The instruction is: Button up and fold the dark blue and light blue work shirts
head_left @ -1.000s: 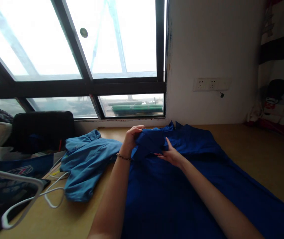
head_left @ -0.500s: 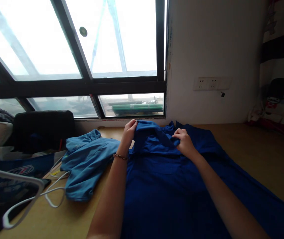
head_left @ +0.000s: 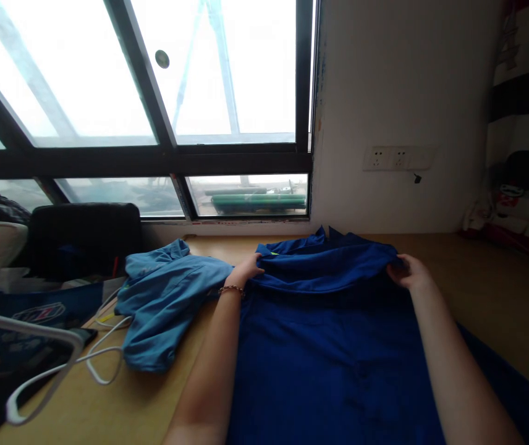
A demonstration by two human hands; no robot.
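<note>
Mid-frame, left hand (head_left: 247,269) and right hand (head_left: 410,272) pinch blue garment (head_left: 311,346), fingers closed; uneven pulling could crease it.

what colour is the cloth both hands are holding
The cloth is deep blue; it shows best in the head view.
</note>
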